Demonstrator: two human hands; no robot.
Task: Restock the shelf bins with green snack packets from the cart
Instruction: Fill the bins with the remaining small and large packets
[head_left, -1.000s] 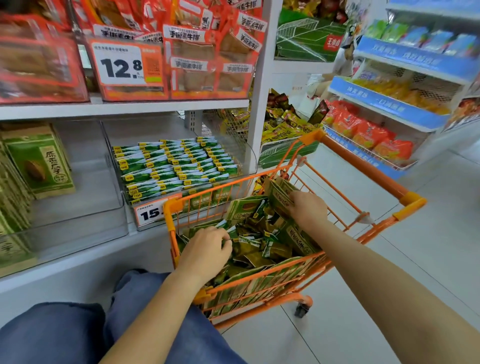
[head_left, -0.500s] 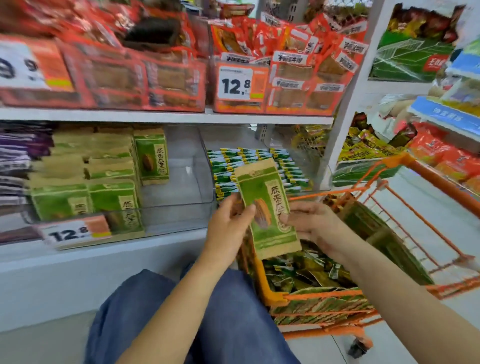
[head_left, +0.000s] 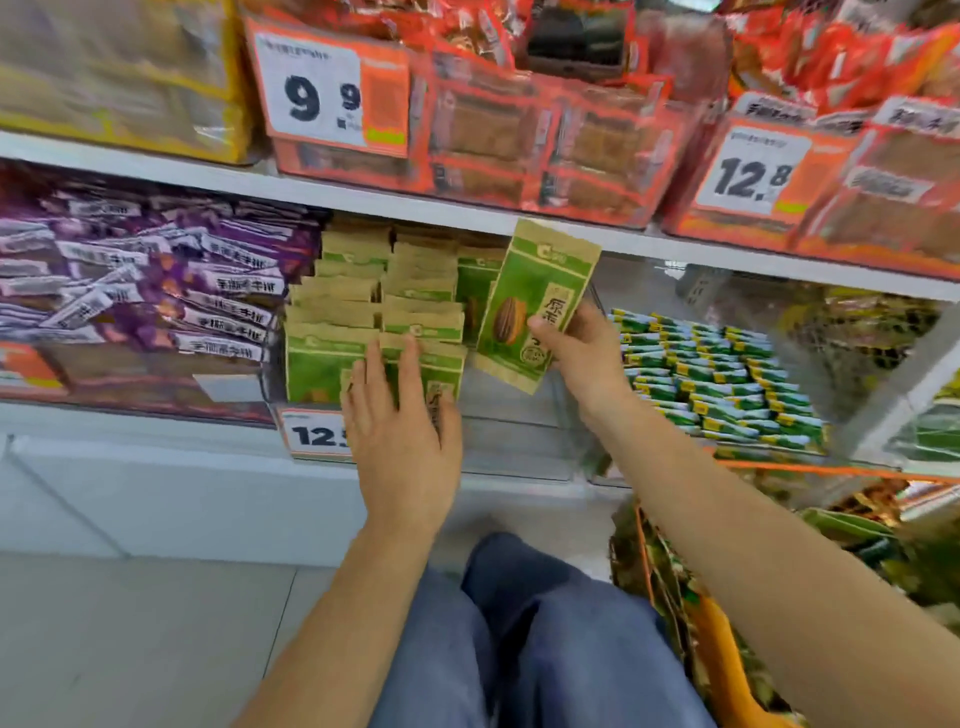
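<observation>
Right hand (head_left: 582, 353) pinches a green packet (head_left: 535, 306) upright over the clear bin (head_left: 519, 441); left hand (head_left: 405, 431), fingers straight, presses the packets (head_left: 363, 312) stacked inside. Cart (head_left: 727, 654) sits lower right.

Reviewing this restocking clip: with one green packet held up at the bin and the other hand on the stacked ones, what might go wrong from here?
1. The right hand pinches the green packet by one edge only, tilted; it may slip into the bare right part of the clear bin.
2. The left hand presses flat on the front stacked packets; letting go might tip them forward.
3. The held packet may catch the shelf edge above.
</observation>
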